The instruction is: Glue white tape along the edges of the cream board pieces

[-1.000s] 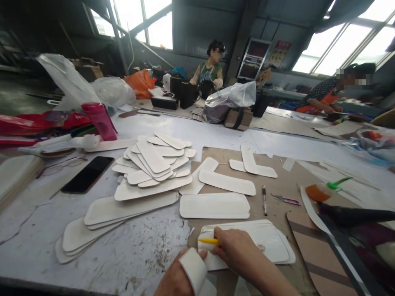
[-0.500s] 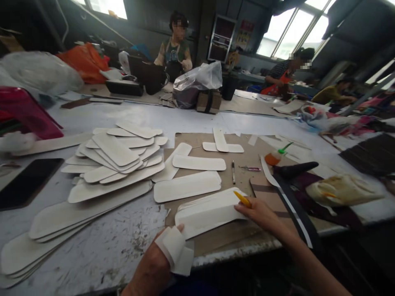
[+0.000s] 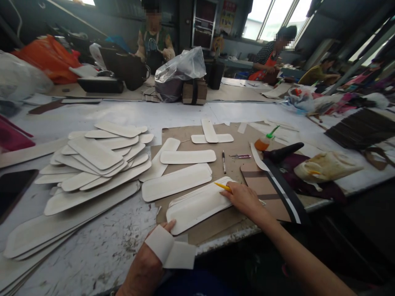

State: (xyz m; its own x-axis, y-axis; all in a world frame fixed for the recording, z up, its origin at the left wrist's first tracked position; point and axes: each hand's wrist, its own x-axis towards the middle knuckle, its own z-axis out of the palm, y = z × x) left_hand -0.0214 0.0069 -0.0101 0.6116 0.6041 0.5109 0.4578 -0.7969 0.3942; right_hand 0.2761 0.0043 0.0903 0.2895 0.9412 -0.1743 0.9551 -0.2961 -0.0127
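My left hand is closed at the near left corner of a stack of long white rounded panels. A folded white strip lies across its fingers and hangs off to the right; the exact grip is partly hidden. My right hand grips a yellow pointed tool and rests on the right end of the stack. The tool's tip points left, over the top panel. Just beyond lie another white panel stack and a single white panel.
A large fanned pile of white panels covers the left. Beyond my right hand lie a pen, small pink-handled tool, orange bottle with green nozzle and dark strap. Co-workers sit across the table.
The view has shifted, so the table contents appear further left. My right hand and the yellow tool have moved slightly inward over the panel. The white strip on my left hand has spread rightward.
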